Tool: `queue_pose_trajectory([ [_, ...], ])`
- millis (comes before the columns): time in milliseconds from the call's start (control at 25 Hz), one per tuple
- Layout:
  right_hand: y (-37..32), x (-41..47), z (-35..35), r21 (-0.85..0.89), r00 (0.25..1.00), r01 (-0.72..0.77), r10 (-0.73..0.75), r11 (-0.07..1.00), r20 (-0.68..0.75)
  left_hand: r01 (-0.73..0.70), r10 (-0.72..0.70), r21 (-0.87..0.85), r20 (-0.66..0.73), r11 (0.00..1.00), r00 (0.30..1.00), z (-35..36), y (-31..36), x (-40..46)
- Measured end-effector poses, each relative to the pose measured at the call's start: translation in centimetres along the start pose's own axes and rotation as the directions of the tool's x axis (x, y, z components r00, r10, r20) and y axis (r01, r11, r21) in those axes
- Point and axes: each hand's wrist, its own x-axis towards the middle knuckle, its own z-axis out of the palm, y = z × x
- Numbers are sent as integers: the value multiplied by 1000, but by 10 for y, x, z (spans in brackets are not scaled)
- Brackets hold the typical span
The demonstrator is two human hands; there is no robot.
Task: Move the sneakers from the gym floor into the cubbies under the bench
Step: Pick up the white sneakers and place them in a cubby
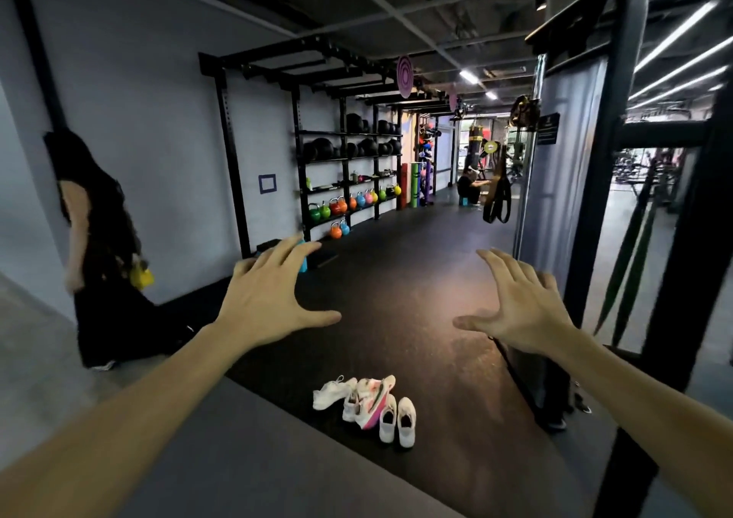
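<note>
Item: sneakers (pixel 367 406), several, mostly white, one with pink and black accents. Location: heaped on the dark gym floor (pixel 416 299), below and between the two hands, well apart from both. Two white ones stand upright side by side on the near edge of the heap; the others lie tipped and overlapping behind them.

Item: left hand (pixel 269 299). Fingers spread wide, palm down, holding nothing, raised over the floor.

Item: right hand (pixel 515 311). Likewise splayed and free, level with the left, a broad gap between them.

Item: bench (pixel 222 450), grey surface, running under the left forearm and nearer than the heap. Its cubbies are not visible from here; presumably beneath this surface.

Other entries: a second person in black (pixel 99 247) off to the left of the left hand; a rack of kettlebells (pixel 341 204) and dark balls far beyond the fingertips; a hanging strap (pixel 497 196) beyond the right hand.

Step in hand, as judged: the reach toward the heap, nothing yet lifted. Advice: lower both hands together to the upright pair nearest, take each by the heel collar, one per hand, so the pair travels matched. Leave the tangled ones until the front is cleared, lest laces drag neighbours along.
</note>
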Motion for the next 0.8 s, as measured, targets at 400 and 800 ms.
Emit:
queue_pose_trajectory([
  [400, 28, 208, 141, -79, 999, -36, 37, 996, 5, -89, 86, -62, -38, 994, 996, 154, -78, 235],
  [800, 103, 387, 261, -122, 990, -140, 142, 983, 14, -212, 212, -126, -14, 969, 977, 305, -100, 465],
])
